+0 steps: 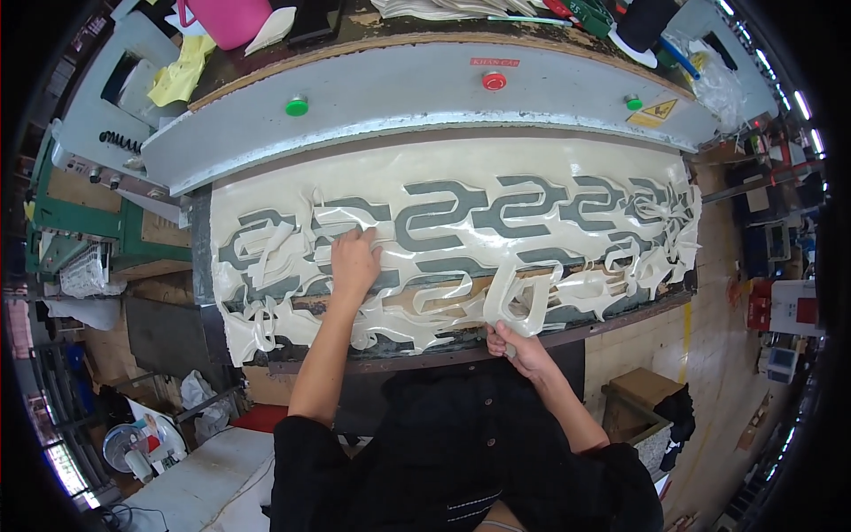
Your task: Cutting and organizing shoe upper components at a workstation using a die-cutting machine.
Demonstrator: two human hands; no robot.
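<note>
A wide cream sheet (292, 182), glossy and leather-like, lies across the machine bed and is full of U-shaped cut-outs that show dark green beneath. My left hand (355, 262) reaches onto its left-middle part, fingers bent down beside a cut-out. Whatever its fingertips grip there is hidden. Close to the bed's front edge, my right hand (517, 346) is closed on a cream U-shaped cut piece (534, 306), held by its curved end with the prongs pointing away from me. Torn, curling strips (408, 324) of the sheet hang along the near edge.
Behind the sheet runs a grey machine beam (399, 111) with a red button (494, 82) and two green ones. On the ledge above stand a pink container (229, 19) and a stack of cream pieces (443, 9). A cardboard box (643, 390) sits low at right.
</note>
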